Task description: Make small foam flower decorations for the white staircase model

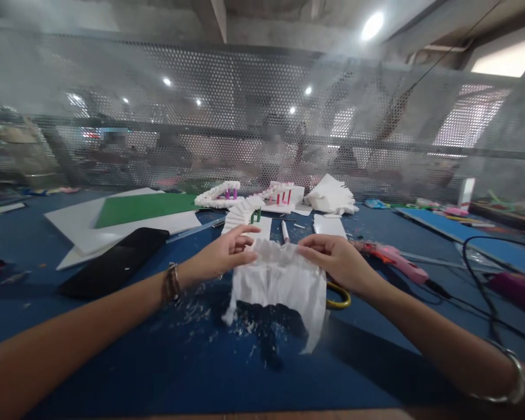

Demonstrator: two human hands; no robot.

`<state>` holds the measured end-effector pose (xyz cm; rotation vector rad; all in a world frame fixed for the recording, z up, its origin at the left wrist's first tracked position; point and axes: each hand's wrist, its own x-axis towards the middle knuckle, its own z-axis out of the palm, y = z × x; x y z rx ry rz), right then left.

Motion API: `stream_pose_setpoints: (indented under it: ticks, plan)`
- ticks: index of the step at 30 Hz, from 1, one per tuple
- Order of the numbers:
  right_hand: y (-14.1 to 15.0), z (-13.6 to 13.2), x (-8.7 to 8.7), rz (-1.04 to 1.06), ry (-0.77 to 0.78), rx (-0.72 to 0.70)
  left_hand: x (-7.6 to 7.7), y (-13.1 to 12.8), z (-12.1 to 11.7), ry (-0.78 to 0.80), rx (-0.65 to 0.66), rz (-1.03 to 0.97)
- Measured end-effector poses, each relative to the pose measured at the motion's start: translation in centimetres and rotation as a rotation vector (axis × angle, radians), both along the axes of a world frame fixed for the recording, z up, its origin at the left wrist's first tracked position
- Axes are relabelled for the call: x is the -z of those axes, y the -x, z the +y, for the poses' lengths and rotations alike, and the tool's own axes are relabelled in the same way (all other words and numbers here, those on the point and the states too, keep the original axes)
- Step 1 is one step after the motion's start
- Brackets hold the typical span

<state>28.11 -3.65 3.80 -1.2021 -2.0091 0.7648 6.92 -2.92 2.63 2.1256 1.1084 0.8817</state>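
Note:
A crumpled sheet of white tissue paper (280, 277) hangs between my two hands above the blue table, its lower edge ragged and drooping at both sides. My left hand (230, 252) pinches its upper left corner between thumb and fingers. At the upper right corner, my right hand (332, 256) grips the tissue in the same way. Scissors with a yellow handle (339, 297) lie partly hidden behind the tissue and below my right hand. Just past the sheet, a white marker-like stick (285, 232) rests on the table. Small white scraps (245, 326) are scattered beneath.
Small white models with coloured posts (282, 198) stand at the back, beside a stack of white tissue (331, 195). A pink glue gun (398, 262) with a black cord lies right. At left are a black case (118, 262) and a green sheet (144, 209). Perforated metal screens the far side.

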Motion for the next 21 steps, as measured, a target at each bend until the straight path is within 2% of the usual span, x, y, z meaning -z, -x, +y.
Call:
stream_pose_setpoints:
  ticks: [3,7,14,17,21]
  plan:
    - [0.3,0.5,-0.7,-0.088,-0.116,-0.04,-1.0,0.3,0.5,0.007,0.106,0.08]
    - [0.9,0.5,-2.0,-0.215,-0.306,-0.093,-2.6,0.2,1.2,-0.072,0.141,0.191]
    - [1.4,1.2,-2.8,-0.373,-0.527,-0.062,-5.5,0.7,3.0,-0.254,0.071,0.231]
    - [1.0,2.2,-2.9,-0.401,-0.593,-0.006,-6.0,1.2,3.5,-0.329,0.057,0.248]
    - [0.4,3.4,-3.4,-0.399,-0.716,0.05,-6.1,1.9,4.2,-0.488,-0.048,0.236]
